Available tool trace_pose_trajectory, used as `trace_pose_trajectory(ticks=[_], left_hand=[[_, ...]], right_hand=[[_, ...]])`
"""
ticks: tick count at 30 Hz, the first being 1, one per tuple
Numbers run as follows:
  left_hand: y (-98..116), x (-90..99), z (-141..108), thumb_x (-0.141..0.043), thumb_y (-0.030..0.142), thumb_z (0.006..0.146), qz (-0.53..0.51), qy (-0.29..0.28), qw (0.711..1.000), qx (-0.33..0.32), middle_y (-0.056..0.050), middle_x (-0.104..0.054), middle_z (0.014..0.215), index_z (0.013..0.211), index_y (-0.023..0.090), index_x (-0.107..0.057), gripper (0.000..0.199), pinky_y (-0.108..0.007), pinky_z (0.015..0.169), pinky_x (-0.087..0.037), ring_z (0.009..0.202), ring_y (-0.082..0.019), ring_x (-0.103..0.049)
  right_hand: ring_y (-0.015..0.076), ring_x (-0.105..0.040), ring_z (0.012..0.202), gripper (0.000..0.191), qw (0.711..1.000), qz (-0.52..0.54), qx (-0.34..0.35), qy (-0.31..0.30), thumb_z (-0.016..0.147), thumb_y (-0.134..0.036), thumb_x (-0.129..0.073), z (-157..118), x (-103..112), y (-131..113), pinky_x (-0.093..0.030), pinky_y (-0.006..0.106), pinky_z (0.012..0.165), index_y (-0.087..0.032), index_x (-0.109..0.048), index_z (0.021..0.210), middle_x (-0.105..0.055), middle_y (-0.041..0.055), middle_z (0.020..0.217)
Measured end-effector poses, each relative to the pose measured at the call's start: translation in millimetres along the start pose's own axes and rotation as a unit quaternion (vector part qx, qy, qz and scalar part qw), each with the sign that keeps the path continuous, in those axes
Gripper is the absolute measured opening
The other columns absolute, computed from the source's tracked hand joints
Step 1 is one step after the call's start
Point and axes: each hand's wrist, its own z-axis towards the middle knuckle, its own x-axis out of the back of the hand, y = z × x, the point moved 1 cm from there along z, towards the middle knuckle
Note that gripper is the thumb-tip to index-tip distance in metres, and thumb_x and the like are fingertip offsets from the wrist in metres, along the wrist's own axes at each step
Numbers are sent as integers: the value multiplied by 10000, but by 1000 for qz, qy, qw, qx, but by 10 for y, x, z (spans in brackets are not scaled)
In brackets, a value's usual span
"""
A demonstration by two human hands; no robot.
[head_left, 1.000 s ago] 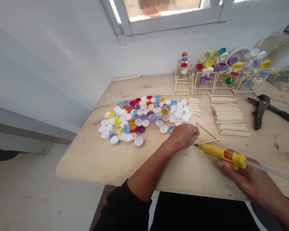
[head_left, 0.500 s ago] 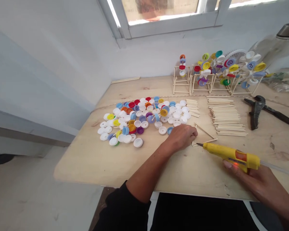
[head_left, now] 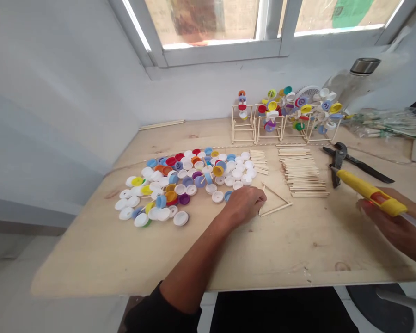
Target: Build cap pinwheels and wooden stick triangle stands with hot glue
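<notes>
A triangle of thin wooden sticks (head_left: pixel 276 209) lies flat on the table. At its left side my left hand (head_left: pixel 246 203) rests with its fingers closed on one of the sticks, mostly hidden by the fingers. My right hand (head_left: pixel 391 226) holds a yellow glue gun (head_left: pixel 370 192) in the air to the right, its nozzle pointing left near the black pliers (head_left: pixel 339 159). Behind the triangle are a large pile of cut sticks (head_left: pixel 303 175) and a smaller pile (head_left: pixel 259 162). Many coloured and white bottle caps (head_left: pixel 180 218) spread left of my left hand.
Stick frames with cap wheels (head_left: pixel 242 129) stand along the back of the wooden table (head_left: pixel 100 259). Behind them are a white fan (head_left: pixel 307 94) and a large bottle (head_left: pixel 364 69). Plastic-wrapped sticks (head_left: pixel 388 122) lie at the back right. Two long sticks (head_left: pixel 162 125) lie near the wall.
My right hand has drawn the glue gun away from the stick triangle, up and to the right. The view has shifted right; my left hand remains at the triangle.
</notes>
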Motion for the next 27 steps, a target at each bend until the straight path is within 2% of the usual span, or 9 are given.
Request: trace_pose_trajectory(ticks=[3, 5, 8, 10, 18, 21, 27], left_hand=[[12, 13, -2, -460, 67, 731, -2, -1, 1000, 2, -22, -667, 749, 695, 175, -637, 211, -213, 588, -370, 686, -135, -579], [12, 16, -2, -458, 73, 734, -2, -2, 1000, 4, -22, -671, 756, 713, 178, -646, 216, -214, 590, -377, 694, -137, -582], [6, 14, -2, -455, 80, 736, -2, -3, 1000, 1, -20, -677, 772, 732, 184, -654, 225, -218, 591, -384, 707, -141, -586], [6, 12, -2, -457, 78, 737, -1, -1, 1000, -1, -18, -680, 776, 727, 185, -653, 223, -219, 596, -386, 710, -141, -587], [5, 12, 0, -470, 88, 760, -2, 4, 1000, 3, -18, -684, 784, 726, 178, -646, 201, -213, 591, -380, 702, -133, -588], [-8, 1, -1, -466, 99, 771, 1, 9, 1000, -8, -20, -681, 781, 731, 174, -643, 196, -215, 591, -379, 698, -133, -582], [-4, -2, -6, -469, 115, 791, 11, 16, 1000, -11, -18, -672, 746, 764, 173, -659, 201, -227, 608, -386, 685, -138, -578]], right_hand=[[214, -625, 701, 402, 997, -48, 54, 37, 787, -522, -435, 186, -92, 231, -429, 280, 529, -238, -558, 1042, -667, 72, 959], [232, -629, 799, 385, 990, -80, 112, 13, 786, -463, -436, 298, -141, 335, -436, 284, 559, -231, -531, 1077, -643, 92, 1080], [243, -616, 867, 332, 980, -118, 160, -29, 837, -339, -409, 432, -173, 407, -434, 297, 620, -186, -516, 1112, -626, 132, 1134], [245, -607, 871, 308, 977, -132, 161, -39, 866, -283, -394, 504, -183, 413, -424, 307, 646, -154, -523, 1114, -627, 159, 1132], [253, -597, 870, 345, 974, -143, 153, -83, 902, -290, -368, 661, -267, 410, -416, 338, 704, -86, -597, 1060, -643, 199, 1081], [259, -596, 927, 362, 974, -139, 149, -100, 898, -285, -376, 664, -333, 506, -420, 348, 762, -70, -593, 1093, -618, 221, 1133], [289, -557, 1053, 483, 962, -149, 202, -104, 845, -355, -491, 712, -466, 795, -382, 361, 882, -51, -537, 1218, -582, 241, 1196]])
